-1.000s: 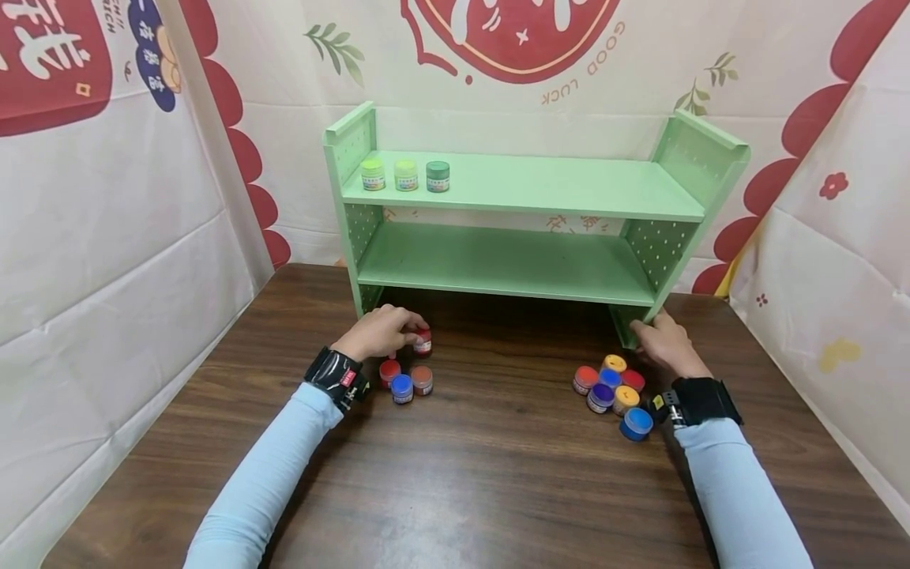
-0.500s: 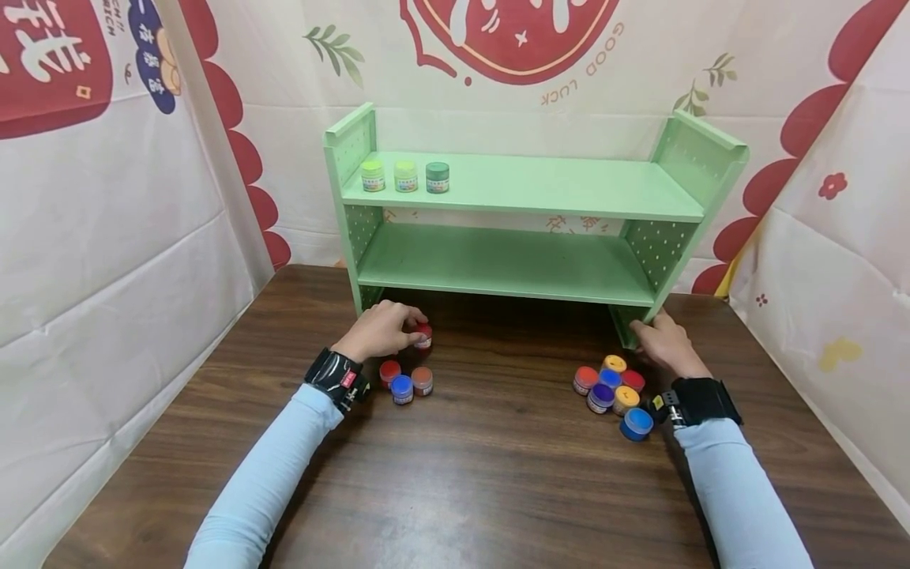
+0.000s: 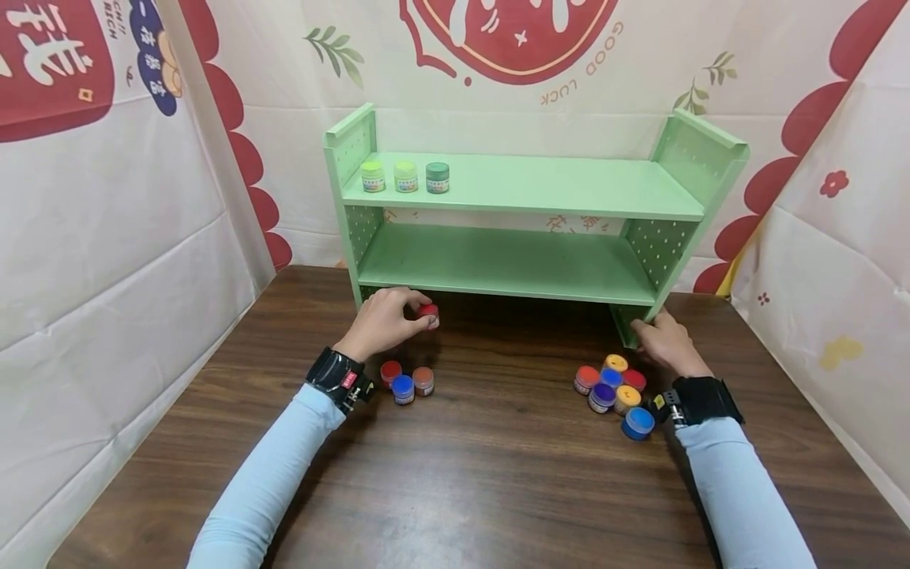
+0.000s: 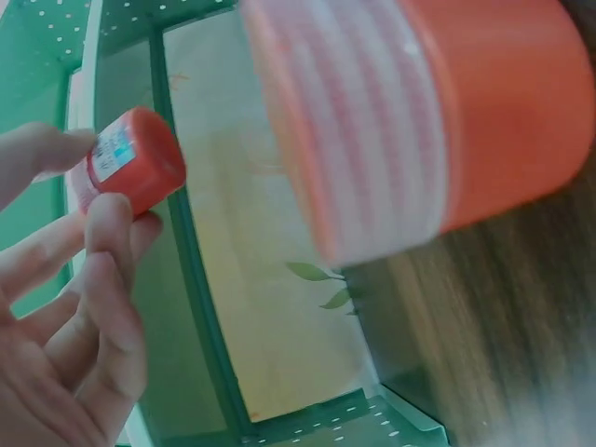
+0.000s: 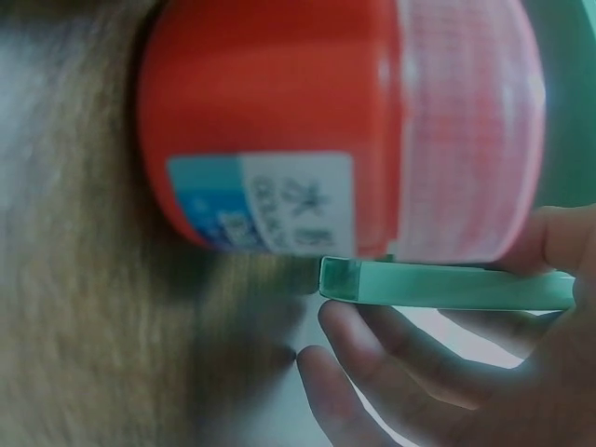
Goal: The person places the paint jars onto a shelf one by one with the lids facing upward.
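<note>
In the head view, the left hand (image 3: 384, 322) partly hides the red jar (image 3: 430, 313) it pinches, and the fingers of the right hand (image 3: 667, 345) are mostly hidden at the right end of the green shelf (image 3: 540, 186). Both sleeves (image 3: 257, 482) and the far red emblem (image 3: 512, 57) are cut off. Print on the green jars (image 3: 406, 177) is too small to read. Each wrist view crops a jar: a blurred orange jar (image 4: 517, 112), left; a red-orange jar (image 5: 270, 102), right.
</note>
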`<state>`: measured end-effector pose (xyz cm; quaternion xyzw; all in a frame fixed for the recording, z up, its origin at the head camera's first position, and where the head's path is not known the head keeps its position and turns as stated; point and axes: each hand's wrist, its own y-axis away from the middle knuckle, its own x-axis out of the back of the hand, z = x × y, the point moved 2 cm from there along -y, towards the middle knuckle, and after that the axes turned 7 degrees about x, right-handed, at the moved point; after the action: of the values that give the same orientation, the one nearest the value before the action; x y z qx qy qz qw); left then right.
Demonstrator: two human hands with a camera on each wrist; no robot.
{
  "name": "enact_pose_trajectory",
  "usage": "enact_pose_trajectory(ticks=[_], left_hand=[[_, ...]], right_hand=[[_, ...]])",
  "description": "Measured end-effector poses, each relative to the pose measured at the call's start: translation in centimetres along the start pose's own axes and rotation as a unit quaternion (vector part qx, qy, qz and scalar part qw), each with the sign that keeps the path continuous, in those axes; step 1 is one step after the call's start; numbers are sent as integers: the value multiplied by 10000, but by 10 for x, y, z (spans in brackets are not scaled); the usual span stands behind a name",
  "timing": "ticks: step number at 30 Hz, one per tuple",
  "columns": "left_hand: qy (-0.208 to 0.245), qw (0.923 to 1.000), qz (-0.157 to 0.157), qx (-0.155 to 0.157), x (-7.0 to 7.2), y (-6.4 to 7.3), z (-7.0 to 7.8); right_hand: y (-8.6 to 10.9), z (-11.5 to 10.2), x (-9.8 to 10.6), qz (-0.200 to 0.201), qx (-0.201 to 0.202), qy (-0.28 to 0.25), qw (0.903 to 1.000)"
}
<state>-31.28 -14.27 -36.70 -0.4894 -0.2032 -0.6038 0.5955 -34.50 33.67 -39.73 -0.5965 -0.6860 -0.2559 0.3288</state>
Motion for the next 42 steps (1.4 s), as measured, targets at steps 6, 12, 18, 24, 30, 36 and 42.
enact_pose_trajectory(ticks=[6,12,18,24,30,36,42], left_hand=[[192,9983,528,-149,9,2,5],[535,9929,1033,-229,25,2,19],[741,9803,1660,-766,50,-7,34],[901,9602,2174,-1506,82,-26,57],[558,9593,2202,-1679,109,-52,80],[32,9693,1900,-1558,122,-79,94],[-454,9754,1602,-1447,127,-94,104]], right_hand=[[1,3,-2,-21,-3,-70,10000],[1,4,0,4,21,-8,10000],[0,2,2,53,27,60,10000],[1,2,1,32,70,64,9999],[1,4,1,80,90,127,9998],[1,5,2,91,44,183,9998],[0,2,3,124,71,229,9996]])
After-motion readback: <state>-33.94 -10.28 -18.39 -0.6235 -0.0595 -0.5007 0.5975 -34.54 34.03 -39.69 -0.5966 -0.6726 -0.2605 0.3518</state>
